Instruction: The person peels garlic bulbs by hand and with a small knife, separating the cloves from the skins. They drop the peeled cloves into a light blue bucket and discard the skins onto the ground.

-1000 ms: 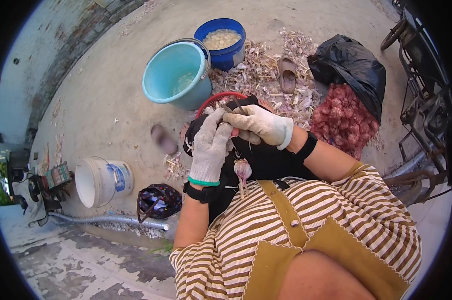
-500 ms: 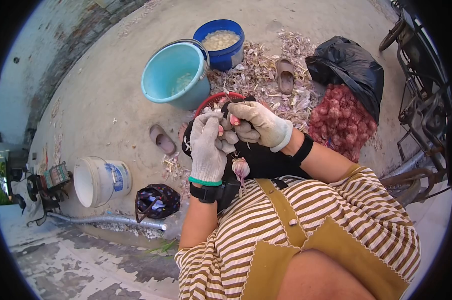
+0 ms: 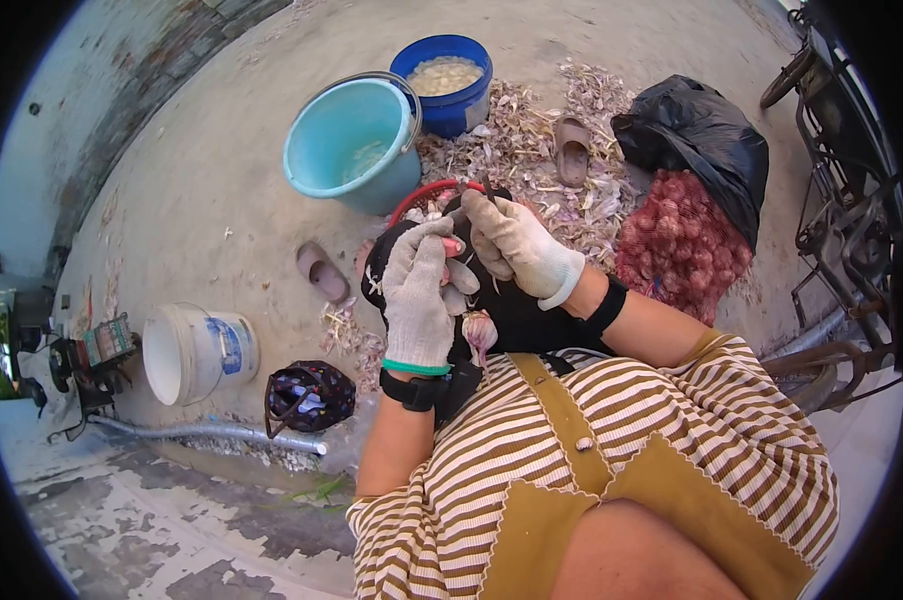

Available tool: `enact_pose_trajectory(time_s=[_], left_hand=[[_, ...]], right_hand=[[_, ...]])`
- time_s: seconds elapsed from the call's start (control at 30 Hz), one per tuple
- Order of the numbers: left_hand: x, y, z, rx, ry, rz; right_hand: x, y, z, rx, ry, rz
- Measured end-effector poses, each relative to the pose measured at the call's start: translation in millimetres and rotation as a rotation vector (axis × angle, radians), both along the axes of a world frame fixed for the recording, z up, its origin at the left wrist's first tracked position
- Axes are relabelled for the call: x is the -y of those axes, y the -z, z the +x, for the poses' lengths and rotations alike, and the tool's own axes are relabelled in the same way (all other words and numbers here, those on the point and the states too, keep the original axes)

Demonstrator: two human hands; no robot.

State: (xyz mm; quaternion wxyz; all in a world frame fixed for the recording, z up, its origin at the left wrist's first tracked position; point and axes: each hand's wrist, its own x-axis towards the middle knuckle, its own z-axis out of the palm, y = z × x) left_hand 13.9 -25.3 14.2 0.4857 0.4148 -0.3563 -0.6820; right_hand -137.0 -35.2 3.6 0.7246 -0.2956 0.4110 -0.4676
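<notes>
My left hand (image 3: 418, 290), in a pale work glove, is closed on a pinkish garlic clove (image 3: 453, 246) near its fingertips. My right hand (image 3: 527, 250), gloved too, is closed around a small knife (image 3: 488, 190); just a bit of it shows above the fingers, and the rest is hidden. The hands are close together over my dark-clad lap. Near my left wrist a whole garlic bulb (image 3: 479, 332) rests against the dark cloth. Beyond the hands, partly covered by them, is a red basket (image 3: 411, 203) with garlic in it.
A light-blue bucket (image 3: 306, 150) and a dark-blue bucket (image 3: 461, 118) hold pale cloves. Garlic skins (image 3: 521, 150) litter the ground around a slipper (image 3: 571, 152). Right stand a red net sack of garlic (image 3: 683, 235) and a black bag (image 3: 691, 125). A white bucket (image 3: 226, 350) lies left.
My right hand has turned and drawn slightly away from the left, and the knife has swung to the right. The pink clove at the right fingertips no longer shows there.
</notes>
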Motion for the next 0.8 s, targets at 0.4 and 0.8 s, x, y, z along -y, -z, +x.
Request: enact_pose_trajectory(time_s=[0.4, 0.8], left_hand=[[1.3, 2.7, 17.2, 0.051, 0.067, 0.082], [-4.0, -18.8, 18.5, 0.310, 0.116, 0.115]], right_hand=[[-8.3, -15.7, -38.9, -1.218, -0.414, -0.784], [-2.6, -46.7, -38.9, -1.568, -0.706, -0.945]])
